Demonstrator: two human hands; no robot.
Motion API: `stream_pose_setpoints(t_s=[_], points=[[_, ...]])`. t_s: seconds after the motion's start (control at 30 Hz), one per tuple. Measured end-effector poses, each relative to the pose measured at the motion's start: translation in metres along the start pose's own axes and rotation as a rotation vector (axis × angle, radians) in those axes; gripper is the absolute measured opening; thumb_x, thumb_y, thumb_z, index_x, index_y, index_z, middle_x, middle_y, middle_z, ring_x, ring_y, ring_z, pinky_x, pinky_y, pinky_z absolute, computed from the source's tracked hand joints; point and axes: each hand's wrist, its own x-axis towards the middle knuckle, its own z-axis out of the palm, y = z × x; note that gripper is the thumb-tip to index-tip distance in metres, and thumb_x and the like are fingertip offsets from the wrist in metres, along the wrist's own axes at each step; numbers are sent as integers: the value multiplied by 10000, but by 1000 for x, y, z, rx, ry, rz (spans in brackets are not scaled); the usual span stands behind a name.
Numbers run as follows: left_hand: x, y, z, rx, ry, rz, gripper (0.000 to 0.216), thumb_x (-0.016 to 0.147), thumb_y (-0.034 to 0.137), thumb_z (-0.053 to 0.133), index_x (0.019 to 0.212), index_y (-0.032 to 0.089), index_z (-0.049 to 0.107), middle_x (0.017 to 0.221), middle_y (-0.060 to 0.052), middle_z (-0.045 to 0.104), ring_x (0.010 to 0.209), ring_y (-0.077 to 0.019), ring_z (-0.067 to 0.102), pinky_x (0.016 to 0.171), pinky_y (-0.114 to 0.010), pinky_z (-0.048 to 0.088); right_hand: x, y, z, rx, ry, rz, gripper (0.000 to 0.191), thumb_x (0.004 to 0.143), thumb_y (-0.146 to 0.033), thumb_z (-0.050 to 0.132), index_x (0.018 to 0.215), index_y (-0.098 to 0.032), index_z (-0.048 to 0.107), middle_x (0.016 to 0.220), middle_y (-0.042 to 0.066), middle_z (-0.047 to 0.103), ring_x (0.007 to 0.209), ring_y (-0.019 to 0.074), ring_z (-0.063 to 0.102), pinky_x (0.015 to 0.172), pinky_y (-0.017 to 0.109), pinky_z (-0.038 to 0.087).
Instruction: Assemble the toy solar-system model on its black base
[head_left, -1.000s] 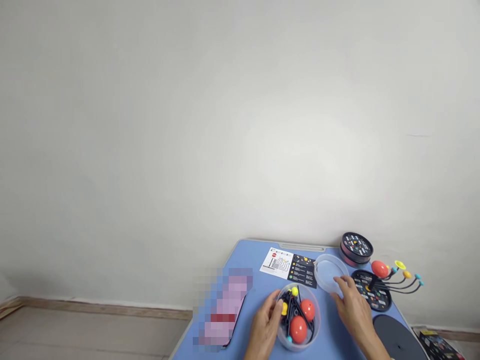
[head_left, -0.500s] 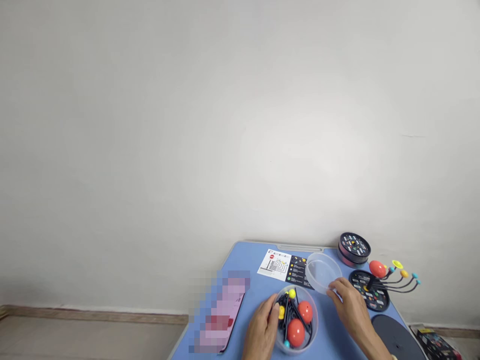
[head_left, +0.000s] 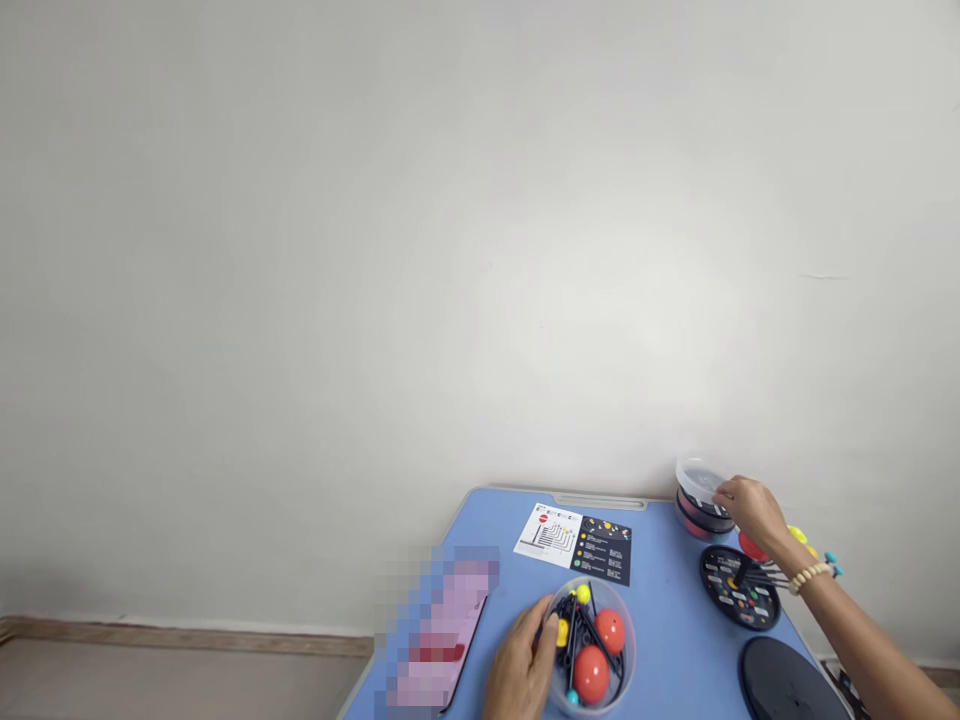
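My left hand (head_left: 523, 655) is wrapped round the left side of a clear plastic tub (head_left: 632, 655) near the table's front. Inside the tub lie two red balls (head_left: 592, 673), black rods (head_left: 572, 640) and small yellow and blue pieces. At the back right, my right hand (head_left: 754, 510) grips the rim of a clear round lid (head_left: 691, 478), its fingers closed at the edge. The lid is on or just above a stack of round black and red containers (head_left: 697, 522); contact is hard to make out. Below my right forearm stands a planet model (head_left: 739, 590) on a round black base, partly hidden.
A printed instruction sheet (head_left: 574, 543) lies flat at the back of the blue table (head_left: 667, 620). A phone (head_left: 442, 640), blurred by pixels, lies at the left. A black disc (head_left: 787, 680) rests at the front right. The wall (head_left: 480, 300) rises behind the table.
My right hand has carried the clear lid from over the instruction sheet to the back right, at the container stack. The sheet is now uncovered. My left hand stays on the tub.
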Motion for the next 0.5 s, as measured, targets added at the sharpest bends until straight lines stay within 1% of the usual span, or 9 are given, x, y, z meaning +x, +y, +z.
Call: stream_pose_setpoints(t_s=[0.13,0.3,0.33,0.37,0.43,0.5], points=[[0,-5,2,5,15,4,410,863,478,500,1064,215,742,1111,-83,755,1049,-272,691,933,-362,547,5,4,7,-49,-59,39,272,888,-215,516,730,-172,733,886,111,720,795,213,663,611,263,351],[0,-2,-1,26,-32,1,448,884,471,465,1115,185,722,1162,-101,736,1088,-276,676,958,-372,533,2,5,8,-74,-143,69,290,880,-198,510,693,-179,731,724,105,727,730,222,682,582,268,361],[0,-1,-1,30,-40,-2,460,886,471,457,1123,176,718,1167,-107,733,1092,-279,673,961,-377,531,2,5,7,-80,-154,75,284,877,-202,513,701,-181,735,723,108,731,740,230,688,581,270,367],[0,0,-2,34,-45,-4,474,886,474,449,1130,165,714,1171,-113,730,1096,-281,671,965,-382,528,2,5,4,-87,-160,82,265,873,-209,520,734,-180,745,760,117,742,770,242,695,588,273,376],[0,2,-2,39,-52,-11,503,885,480,435,1145,145,706,1178,-124,725,1103,-286,666,974,-391,522,2,2,-3,-103,-154,95,226,867,-230,541,887,-172,758,905,145,757,877,275,698,624,286,401],[0,2,-1,43,-61,-19,527,882,487,423,1157,131,698,1190,-131,718,1112,-290,660,983,-398,516,-3,-3,-15,-118,-131,98,281,876,-260,543,1066,-158,723,1048,173,738,976,310,680,670,309,420]])
